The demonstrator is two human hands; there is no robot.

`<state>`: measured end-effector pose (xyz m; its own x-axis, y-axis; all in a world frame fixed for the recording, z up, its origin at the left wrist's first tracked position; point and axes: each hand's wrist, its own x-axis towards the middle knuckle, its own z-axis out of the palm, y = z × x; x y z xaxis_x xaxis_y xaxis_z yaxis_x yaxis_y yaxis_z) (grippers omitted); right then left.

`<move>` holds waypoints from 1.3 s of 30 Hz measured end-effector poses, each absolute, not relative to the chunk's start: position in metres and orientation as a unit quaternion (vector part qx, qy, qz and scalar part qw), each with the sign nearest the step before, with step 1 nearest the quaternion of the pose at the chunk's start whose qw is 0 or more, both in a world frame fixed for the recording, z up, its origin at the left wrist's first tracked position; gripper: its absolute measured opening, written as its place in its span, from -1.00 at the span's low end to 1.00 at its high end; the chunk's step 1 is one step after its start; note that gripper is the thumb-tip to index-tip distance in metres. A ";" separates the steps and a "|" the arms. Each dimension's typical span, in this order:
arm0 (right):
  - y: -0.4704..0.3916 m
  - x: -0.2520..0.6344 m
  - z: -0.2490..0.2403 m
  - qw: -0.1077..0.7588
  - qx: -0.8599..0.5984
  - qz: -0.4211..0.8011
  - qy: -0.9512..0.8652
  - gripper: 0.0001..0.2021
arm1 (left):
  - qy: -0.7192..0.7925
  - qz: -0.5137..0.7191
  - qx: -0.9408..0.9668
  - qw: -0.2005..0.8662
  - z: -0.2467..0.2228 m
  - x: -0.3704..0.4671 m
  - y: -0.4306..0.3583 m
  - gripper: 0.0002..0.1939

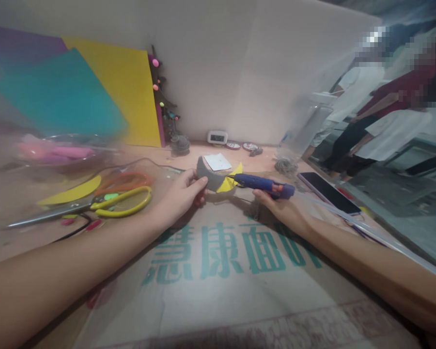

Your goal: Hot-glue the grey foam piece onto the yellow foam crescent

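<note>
Through the head view I have the left hand [189,191] with its grip pinching a grey crescent [209,178] by its left side, mid-scene above the table [196,152]. The right hand [285,206] has its grip wrapped around a blue glue gun [256,182], tip aimed left at a folded yellow piece [225,184] on the crescent's right; I can't tell whether they touch. I judge this to be a gluing step. The next move seems to call for a steady crescent and careful aim, keeping clear of the possibly hot tip.
</note>
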<state>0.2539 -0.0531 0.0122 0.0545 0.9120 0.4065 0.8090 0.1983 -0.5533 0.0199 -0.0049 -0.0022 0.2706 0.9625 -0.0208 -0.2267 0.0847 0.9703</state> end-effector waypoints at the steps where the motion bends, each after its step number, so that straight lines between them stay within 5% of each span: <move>1: -0.053 0.254 0.013 0.363 -0.629 0.067 -0.684 -0.71 | 0.378 0.472 0.483 0.633 -0.002 0.020 -0.005 -0.91; 32: -0.050 0.252 0.004 0.335 -0.521 0.024 -0.785 -0.69 | 0.389 0.471 0.478 0.631 -0.006 0.019 -0.001 -0.90; 39: -0.058 0.263 0.012 0.382 -0.549 0.070 -0.740 -0.70 | 0.387 0.470 0.496 0.619 -0.003 0.019 -0.002 -0.90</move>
<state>0.2629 -0.0579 0.0117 -0.1047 0.8661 0.4888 0.7586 0.3874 -0.5239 0.0193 -0.0021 -0.0029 0.2591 0.9657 -0.0139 -0.1979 0.0672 0.9779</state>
